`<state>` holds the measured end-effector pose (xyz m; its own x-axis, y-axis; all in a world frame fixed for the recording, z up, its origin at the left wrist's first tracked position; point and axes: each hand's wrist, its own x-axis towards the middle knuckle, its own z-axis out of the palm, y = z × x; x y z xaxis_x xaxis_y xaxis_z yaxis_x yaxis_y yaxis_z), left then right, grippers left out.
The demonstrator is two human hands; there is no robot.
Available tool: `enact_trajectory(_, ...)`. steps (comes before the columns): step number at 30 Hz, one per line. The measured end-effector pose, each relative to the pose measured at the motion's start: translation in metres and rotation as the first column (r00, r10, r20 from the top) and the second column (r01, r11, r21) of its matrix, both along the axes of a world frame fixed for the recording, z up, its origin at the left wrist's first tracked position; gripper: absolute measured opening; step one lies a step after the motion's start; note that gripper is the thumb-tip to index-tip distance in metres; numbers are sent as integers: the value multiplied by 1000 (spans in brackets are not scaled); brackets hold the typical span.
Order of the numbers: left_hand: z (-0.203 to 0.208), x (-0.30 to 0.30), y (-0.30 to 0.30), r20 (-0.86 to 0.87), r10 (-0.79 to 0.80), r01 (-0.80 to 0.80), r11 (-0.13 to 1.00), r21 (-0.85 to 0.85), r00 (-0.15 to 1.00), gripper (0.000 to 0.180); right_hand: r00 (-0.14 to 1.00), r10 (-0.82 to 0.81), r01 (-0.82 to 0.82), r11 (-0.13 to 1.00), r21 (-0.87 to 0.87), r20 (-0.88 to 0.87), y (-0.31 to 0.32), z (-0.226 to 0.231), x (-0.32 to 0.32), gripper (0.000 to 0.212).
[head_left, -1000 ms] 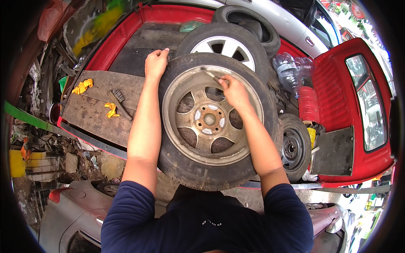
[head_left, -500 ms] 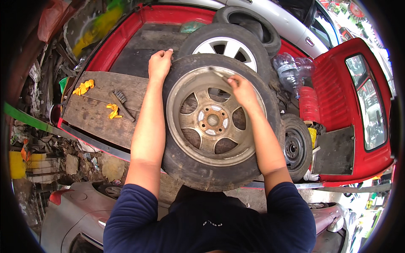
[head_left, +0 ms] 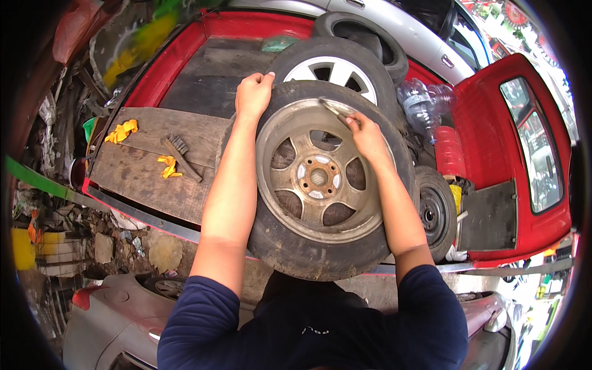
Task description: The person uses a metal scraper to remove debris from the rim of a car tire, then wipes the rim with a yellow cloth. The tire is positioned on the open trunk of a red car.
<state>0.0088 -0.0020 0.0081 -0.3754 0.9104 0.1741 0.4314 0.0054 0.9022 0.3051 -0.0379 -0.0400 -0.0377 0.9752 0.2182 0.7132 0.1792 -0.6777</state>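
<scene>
A grimy alloy wheel with its tyre (head_left: 280,237) leans on the pickup bed's edge in front of me, its inner side up. My left hand (head_left: 254,95) is closed at the tyre's upper left edge, fingers curled out of sight and thumb up. My right hand (head_left: 367,137) grips the handle of a small slim brush (head_left: 336,112) over the upper right of the wheel. The brush's dark tip meets the rim near its top. Behind leans another wheel with silver spokes (head_left: 338,73).
On the wooden boards (head_left: 142,166) at left lie a scrub brush (head_left: 179,154) and two crumpled yellow scraps (head_left: 122,131). A bare tyre (head_left: 394,65), plastic bottles (head_left: 419,102) and a steel-rimmed wheel (head_left: 435,213) stand behind and right. A grey car (head_left: 117,314) is close behind me.
My left hand and the wheel have moved a little to the right. My right hand has also shifted right, and the brush tip has travelled along the rim's top.
</scene>
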Motion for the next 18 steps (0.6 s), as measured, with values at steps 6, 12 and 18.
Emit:
enact_trajectory(6, 0, 8, 0, 13, -47, 47, 999, 12, 999, 43, 998, -58, 56, 998, 40, 29, -2, -2, 9, 34)
enact_trajectory(12, 0, 16, -2, -4, -53, 53, 996, 72, 999, 42, 986, -121, 126, 991, -40, 111, -7, 12, 22, 35)
enact_trajectory(18, 3, 15, -3, 5, -89, 89, 996, 26, 996, 43, 984, -115, 117, 993, -3, 139, -9, 0, 4, 33)
